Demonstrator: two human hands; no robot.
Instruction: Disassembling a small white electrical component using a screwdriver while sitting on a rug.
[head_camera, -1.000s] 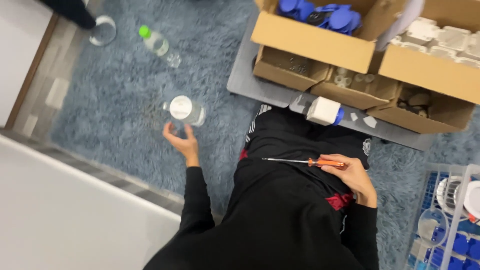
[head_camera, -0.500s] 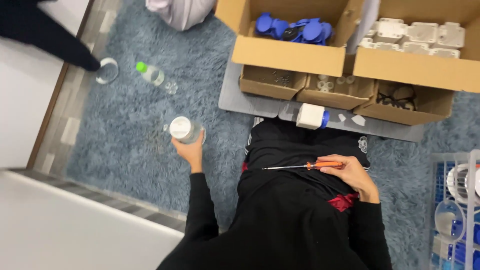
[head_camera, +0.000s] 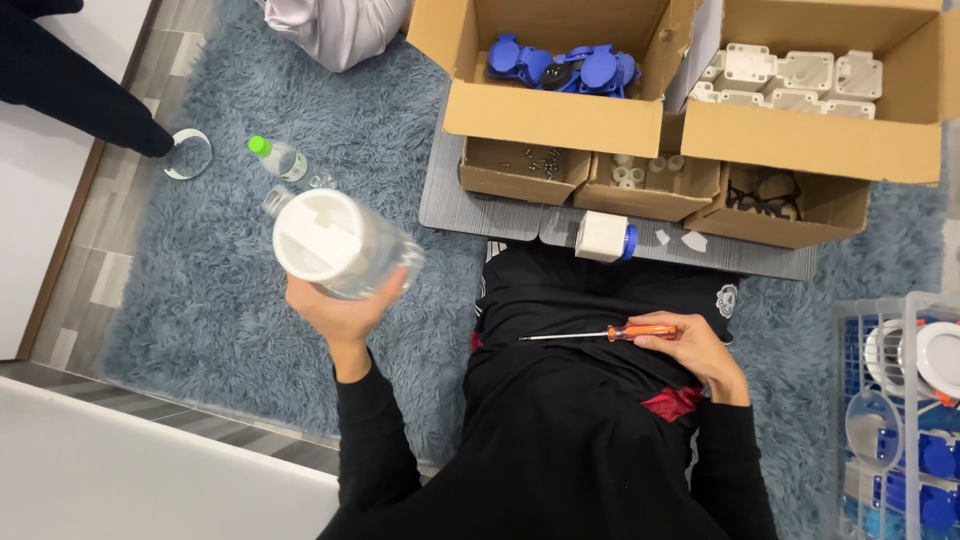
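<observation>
The left hand (head_camera: 345, 312) cups a clear plastic jar (head_camera: 340, 245) from below, its white end lifted above the blue rug (head_camera: 215, 300). The right hand (head_camera: 695, 350) grips an orange-handled screwdriver (head_camera: 605, 333) lying across the lap, shaft pointing left, near the cardboard boxes (head_camera: 640, 185).
</observation>
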